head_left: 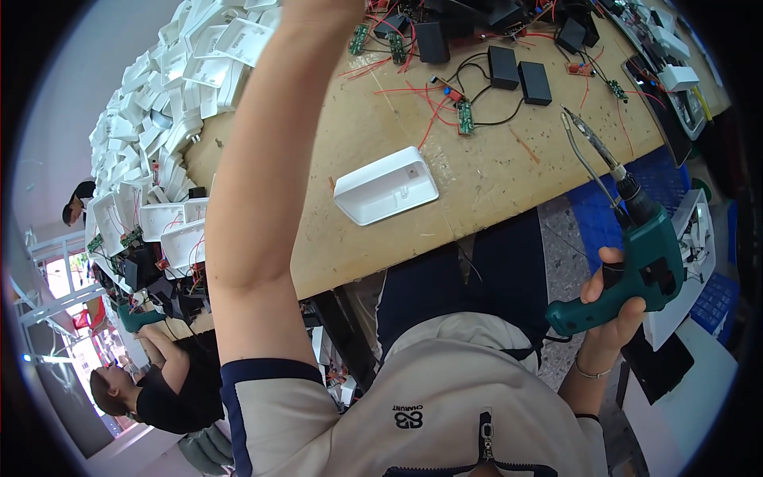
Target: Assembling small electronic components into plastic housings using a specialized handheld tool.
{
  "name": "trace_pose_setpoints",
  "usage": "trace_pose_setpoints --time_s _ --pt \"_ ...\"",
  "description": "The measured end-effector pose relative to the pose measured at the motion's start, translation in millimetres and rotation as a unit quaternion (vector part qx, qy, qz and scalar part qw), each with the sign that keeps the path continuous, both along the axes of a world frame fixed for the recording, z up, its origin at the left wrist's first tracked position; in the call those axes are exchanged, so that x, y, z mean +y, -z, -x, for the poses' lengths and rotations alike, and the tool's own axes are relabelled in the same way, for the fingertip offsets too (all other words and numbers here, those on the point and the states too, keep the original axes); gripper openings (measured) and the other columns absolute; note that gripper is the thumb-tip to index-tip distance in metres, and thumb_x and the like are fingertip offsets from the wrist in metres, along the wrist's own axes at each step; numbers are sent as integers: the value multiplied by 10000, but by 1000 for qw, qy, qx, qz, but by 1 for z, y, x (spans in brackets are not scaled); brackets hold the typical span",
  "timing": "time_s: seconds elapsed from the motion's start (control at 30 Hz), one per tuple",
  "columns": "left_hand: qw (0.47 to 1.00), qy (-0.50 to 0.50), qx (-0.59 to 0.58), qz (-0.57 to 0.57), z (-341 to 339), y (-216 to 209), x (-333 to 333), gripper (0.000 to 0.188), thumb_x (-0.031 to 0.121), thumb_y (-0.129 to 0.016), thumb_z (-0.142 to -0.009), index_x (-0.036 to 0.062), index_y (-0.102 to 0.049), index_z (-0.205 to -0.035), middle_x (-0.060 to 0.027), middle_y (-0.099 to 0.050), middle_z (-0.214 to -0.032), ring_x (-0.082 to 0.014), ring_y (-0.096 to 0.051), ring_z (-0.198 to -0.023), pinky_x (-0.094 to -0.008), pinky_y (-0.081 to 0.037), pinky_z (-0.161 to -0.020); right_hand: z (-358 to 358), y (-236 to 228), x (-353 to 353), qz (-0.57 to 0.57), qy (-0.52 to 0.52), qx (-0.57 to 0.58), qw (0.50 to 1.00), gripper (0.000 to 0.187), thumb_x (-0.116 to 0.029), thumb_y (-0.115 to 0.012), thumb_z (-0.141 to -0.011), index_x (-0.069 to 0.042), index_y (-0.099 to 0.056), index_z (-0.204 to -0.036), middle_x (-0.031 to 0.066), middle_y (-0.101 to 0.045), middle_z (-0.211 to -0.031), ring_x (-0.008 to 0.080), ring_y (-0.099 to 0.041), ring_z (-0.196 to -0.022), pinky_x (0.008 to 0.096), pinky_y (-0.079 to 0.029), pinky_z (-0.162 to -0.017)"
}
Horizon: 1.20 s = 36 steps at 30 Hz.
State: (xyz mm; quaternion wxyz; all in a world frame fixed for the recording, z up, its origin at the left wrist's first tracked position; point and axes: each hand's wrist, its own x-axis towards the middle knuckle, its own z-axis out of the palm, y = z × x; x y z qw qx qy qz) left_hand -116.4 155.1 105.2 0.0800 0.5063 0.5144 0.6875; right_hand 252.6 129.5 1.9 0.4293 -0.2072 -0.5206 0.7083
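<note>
My right hand (pixel 616 306) grips a green soldering gun (pixel 656 258) at the right, off the table's front edge. Its metal tip (pixel 580 127) points up and left, with a thin bent feed tube alongside. My left forearm (pixel 266 159) stretches far across the table, and the hand itself lies beyond the top edge of the picture. On the tabletop between my arms sits an open white plastic housing (pixel 387 187). Behind it lie a small green circuit board (pixel 465 117) with red wires and two black boxes (pixel 502 67) on black leads.
A tall heap of white plastic housings (pixel 171 87) fills the far left of the wooden table (pixel 342 262). More wired boards and black boxes (pixel 433 41) crowd the back. Blue crates (pixel 592 230) stand at the right. At the left a co-worker in black (pixel 179 381) sits.
</note>
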Motion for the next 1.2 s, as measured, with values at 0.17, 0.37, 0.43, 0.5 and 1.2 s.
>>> trace_pose_setpoints --time_s 0.17,0.37,0.43,0.5,1.2 --pt "993 -113 29 -19 5 -10 -36 137 138 -599 -794 6 -617 -827 14 -546 -654 -46 -465 -567 -163 -384 -524 2 -1 1 1 -5 -10 1000 678 -425 -533 -791 41 -292 -1221 245 -491 -1076 134 -544 -621 220 -484 -509" --pt "955 -167 240 49 17 5 -100 174 83 -550 -802 0 -570 -953 -78 -594 -818 -166 -565 -762 -254 -448 -685 7 -3 -1 15 -29 8 999 685 -422 -543 -785 44 -292 -1219 244 -490 -1075 139 -548 -639 231 -491 -516" --pt "935 -153 321 7 22 15 -117 172 34 -521 -821 -35 -555 -975 -99 -603 -900 -180 -574 -798 -278 -459 -765 9 -3 -2 17 -37 8 999 686 -424 -542 -785 43 -290 -1220 244 -488 -1077 140 -547 -638 230 -490 -517" --pt "974 -142 175 -35 20 22 -133 127 21 -510 -824 -36 -566 -923 -108 -603 -875 -197 -584 -791 -297 -466 -772 12 -4 -4 19 -46 8 999 688 -426 -541 -785 42 -289 -1221 243 -487 -1080 141 -546 -638 230 -490 -517" --pt "957 -161 207 121 -75 53 -205 413 72 -728 -592 11 -530 -949 -11 -609 -677 -120 -560 -556 -237 -404 -531 101 3 -32 175 -179 58 966 728 -481 -498 -786 4 -249 -1269 227 -446 -1149 129 -520 -636 216 -459 -496"
